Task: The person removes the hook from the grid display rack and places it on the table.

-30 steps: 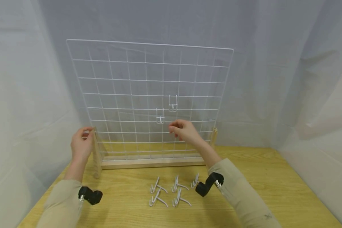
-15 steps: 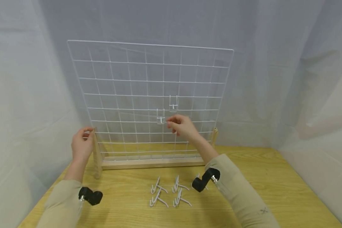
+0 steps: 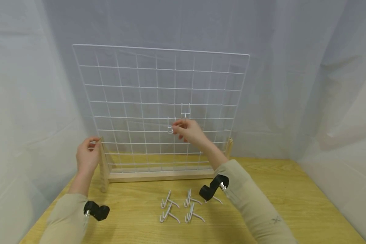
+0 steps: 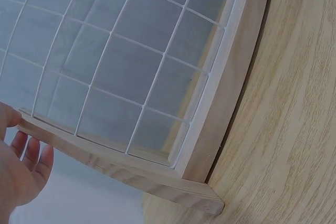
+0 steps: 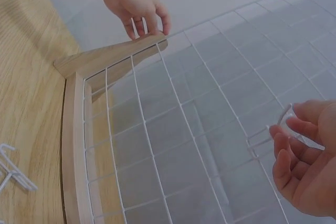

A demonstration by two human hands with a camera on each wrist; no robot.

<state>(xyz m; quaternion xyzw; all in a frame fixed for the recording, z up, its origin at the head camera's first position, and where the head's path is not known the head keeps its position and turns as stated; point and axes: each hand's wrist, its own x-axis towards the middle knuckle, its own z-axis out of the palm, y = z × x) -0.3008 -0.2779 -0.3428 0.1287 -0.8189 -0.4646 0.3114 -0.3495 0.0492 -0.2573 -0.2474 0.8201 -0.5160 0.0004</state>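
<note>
A white wire grid panel (image 3: 128,101) stands upright in a wooden base (image 3: 158,175). My left hand (image 3: 87,157) grips the top end of the wooden side post (image 3: 103,166), thumb and fingers at its tip, as the left wrist view shows. On the grid hang two white wire hooks. My right hand (image 3: 191,133) pinches the prong of the lower hook (image 5: 257,141) between thumb and index finger, its other fingers loosely curled. Part of this hook is hidden by the fingers in the head view. The other hook (image 3: 185,109) hangs just above and to the right.
Several loose white wire hooks (image 3: 169,200) lie on the yellow wooden table (image 3: 134,210) in front of the base; one is partly covered by the black mount (image 3: 214,188) on my right wrist. Pale sheeting (image 3: 311,101) surrounds the table at the back and sides.
My right hand has moved up and left from the grid beside the lower hook to that hook's prong. The left hand has stayed on the post.
</note>
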